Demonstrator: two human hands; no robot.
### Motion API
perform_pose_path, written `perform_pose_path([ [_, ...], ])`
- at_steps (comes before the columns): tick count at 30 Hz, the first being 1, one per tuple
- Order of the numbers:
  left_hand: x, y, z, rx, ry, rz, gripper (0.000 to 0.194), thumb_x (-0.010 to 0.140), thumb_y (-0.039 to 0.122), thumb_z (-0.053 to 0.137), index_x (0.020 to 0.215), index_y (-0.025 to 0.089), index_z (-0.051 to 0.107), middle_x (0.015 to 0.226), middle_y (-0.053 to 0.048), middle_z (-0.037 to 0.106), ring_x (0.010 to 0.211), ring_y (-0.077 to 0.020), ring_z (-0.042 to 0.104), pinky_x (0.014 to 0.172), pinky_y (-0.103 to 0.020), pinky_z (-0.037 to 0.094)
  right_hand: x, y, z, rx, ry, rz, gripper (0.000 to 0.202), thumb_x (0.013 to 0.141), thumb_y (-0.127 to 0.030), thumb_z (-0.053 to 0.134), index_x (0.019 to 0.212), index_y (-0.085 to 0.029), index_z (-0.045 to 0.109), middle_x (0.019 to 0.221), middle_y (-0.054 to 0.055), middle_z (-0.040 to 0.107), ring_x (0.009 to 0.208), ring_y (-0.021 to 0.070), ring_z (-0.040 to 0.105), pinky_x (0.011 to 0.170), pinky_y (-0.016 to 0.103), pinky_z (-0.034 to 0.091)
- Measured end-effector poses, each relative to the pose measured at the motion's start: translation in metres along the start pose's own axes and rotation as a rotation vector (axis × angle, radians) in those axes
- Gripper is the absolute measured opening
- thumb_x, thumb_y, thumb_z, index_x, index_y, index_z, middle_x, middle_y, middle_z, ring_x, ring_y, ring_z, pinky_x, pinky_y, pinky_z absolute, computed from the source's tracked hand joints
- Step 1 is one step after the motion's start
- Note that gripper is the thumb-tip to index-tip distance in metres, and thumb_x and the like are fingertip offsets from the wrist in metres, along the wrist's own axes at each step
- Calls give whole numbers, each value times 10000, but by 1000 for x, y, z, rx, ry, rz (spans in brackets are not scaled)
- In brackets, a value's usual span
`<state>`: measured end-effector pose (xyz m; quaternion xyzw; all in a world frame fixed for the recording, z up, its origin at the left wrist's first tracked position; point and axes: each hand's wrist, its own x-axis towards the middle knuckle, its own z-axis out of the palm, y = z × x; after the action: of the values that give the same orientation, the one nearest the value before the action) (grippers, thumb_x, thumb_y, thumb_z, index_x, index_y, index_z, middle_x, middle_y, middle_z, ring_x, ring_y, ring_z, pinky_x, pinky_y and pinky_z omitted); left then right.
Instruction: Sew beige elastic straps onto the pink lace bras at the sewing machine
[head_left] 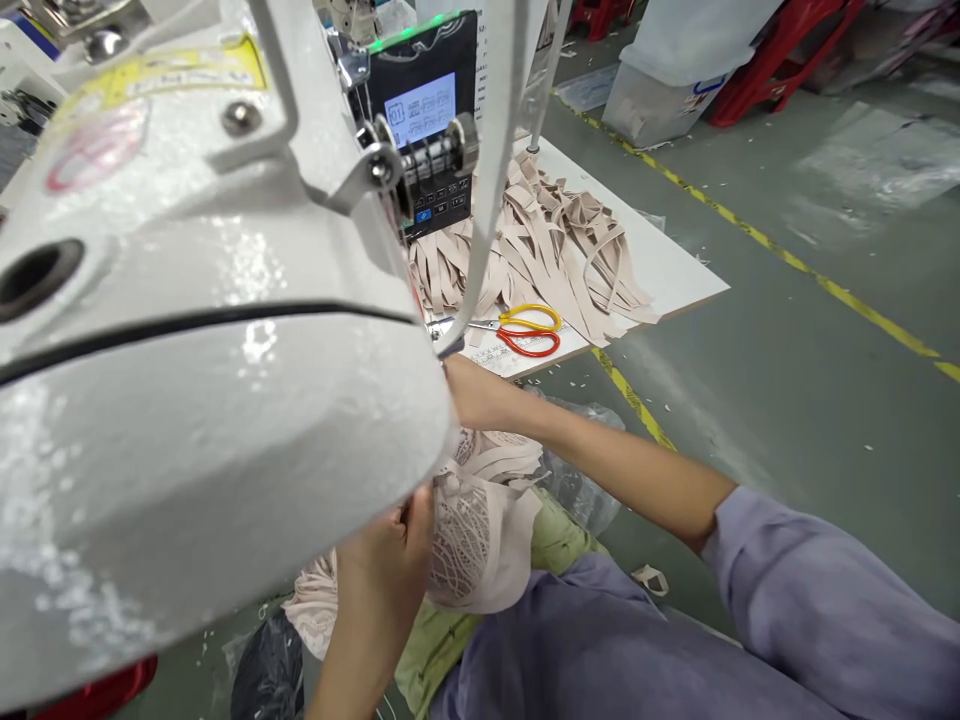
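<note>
A beige lace bra [469,545] hangs in folds below the sewing machine's head [225,430], over my lap. My left hand [394,560] is closed at its left edge, thumb pressed against the fabric, with the other fingers partly hidden. On the far side, my right hand [480,393] reaches in beside the machine head, just above the bra. Its fingers are hidden behind the head, so its grip does not show. A pale tape [491,170] runs down from above to the spot near my right hand.
Scissors with yellow and red handles [529,330] lie on the white table [675,270], beside a heap of beige fabric strips [555,240]. A lit control panel [424,110] stands behind the machine head. Plastic bins [667,90] and a red stool [784,60] are on the floor beyond.
</note>
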<state>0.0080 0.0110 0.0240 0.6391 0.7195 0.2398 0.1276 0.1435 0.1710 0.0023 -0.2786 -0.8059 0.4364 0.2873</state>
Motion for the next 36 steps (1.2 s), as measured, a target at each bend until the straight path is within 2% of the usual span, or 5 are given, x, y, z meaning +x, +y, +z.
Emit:
perform_pose_path([
  [6, 3, 5, -3, 19, 2, 40, 295, 935, 328, 529, 1056, 230, 780, 949, -61, 796, 860, -243, 763, 731, -307, 608, -1, -2, 0, 100, 22, 13, 100, 736, -147, 600, 675, -170, 525, 887, 47, 572, 808, 179, 527, 679, 294, 459],
  [11, 0, 7, -6, 72, -13, 65, 274, 938, 323, 534, 1029, 247, 780, 972, -18, 796, 814, -216, 767, 628, -259, 586, 1, 4, 1, 106, 16, -27, 103, 726, -121, 618, 690, -163, 531, 838, 24, 554, 855, 174, 536, 708, 267, 433],
  [19, -11, -2, 0, 127, 109, 115, 255, 936, 328, 540, 999, 242, 772, 952, -18, 797, 824, -199, 757, 679, -252, 570, -1, 13, 7, 89, 99, -75, 71, 773, -148, 647, 815, -148, 589, 898, 24, 584, 826, 142, 533, 692, 234, 407],
  [25, -16, -2, 0, 73, 128, 66, 259, 945, 323, 529, 982, 228, 767, 920, -29, 794, 780, -184, 743, 732, -262, 565, -2, 13, 13, 82, 137, -57, 65, 796, -169, 661, 830, -161, 607, 871, 13, 582, 813, 140, 527, 705, 241, 401],
  [36, -16, 7, 1, 50, 126, 18, 284, 958, 320, 502, 976, 215, 766, 909, -45, 792, 782, -183, 737, 692, -254, 541, -4, 17, 13, 94, 140, -102, 87, 779, -151, 637, 777, -177, 555, 929, 40, 583, 858, 165, 541, 706, 258, 433],
])
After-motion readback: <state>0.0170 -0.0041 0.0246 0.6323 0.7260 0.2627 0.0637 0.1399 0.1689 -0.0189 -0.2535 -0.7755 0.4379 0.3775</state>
